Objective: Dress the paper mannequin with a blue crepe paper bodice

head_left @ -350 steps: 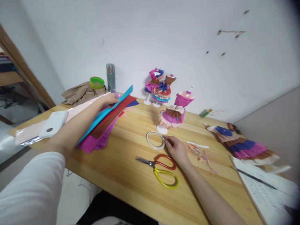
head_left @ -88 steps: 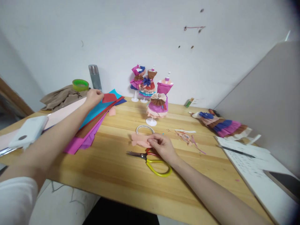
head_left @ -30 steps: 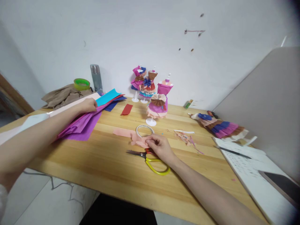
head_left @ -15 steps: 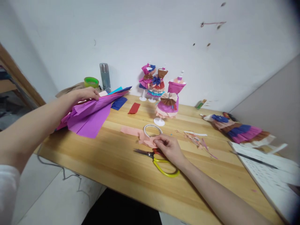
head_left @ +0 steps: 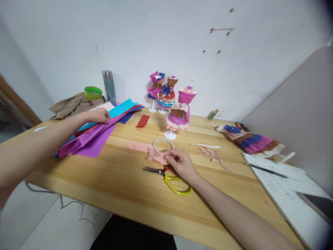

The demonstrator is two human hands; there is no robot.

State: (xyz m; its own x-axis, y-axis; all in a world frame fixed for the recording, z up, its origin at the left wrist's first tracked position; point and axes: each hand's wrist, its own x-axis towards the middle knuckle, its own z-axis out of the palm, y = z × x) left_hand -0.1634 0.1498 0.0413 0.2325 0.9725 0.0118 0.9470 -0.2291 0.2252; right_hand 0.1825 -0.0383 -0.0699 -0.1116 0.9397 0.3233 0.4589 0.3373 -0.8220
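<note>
My left hand [head_left: 100, 115] is closed on the stack of coloured crepe paper, pinching the purple paper [head_left: 97, 140] near its upper fold; blue, red and pink sheets show beside it. My right hand [head_left: 180, 164] pinches a peach crepe strip [head_left: 156, 157] that lies by a white tape roll [head_left: 163, 140]. Just below that hand are scissors with yellow handles [head_left: 179, 191], blades pointing left. Behind the tape roll stands a small dress form in a pink and purple paper dress [head_left: 177, 119].
Two more dressed forms [head_left: 166, 90] stand against the wall. A bottle [head_left: 109, 86], green tape [head_left: 93, 93] and brown cloth [head_left: 71, 106] are at the back left. Paper scraps [head_left: 208, 152], a lying paper dress [head_left: 252, 140] and a white board [head_left: 281, 184] are on the right.
The view has shifted slightly right. My left hand has brought the purple paper lower and towards me, uncovering more of the blue sheet. My right hand keeps its hold on the peach strip.
</note>
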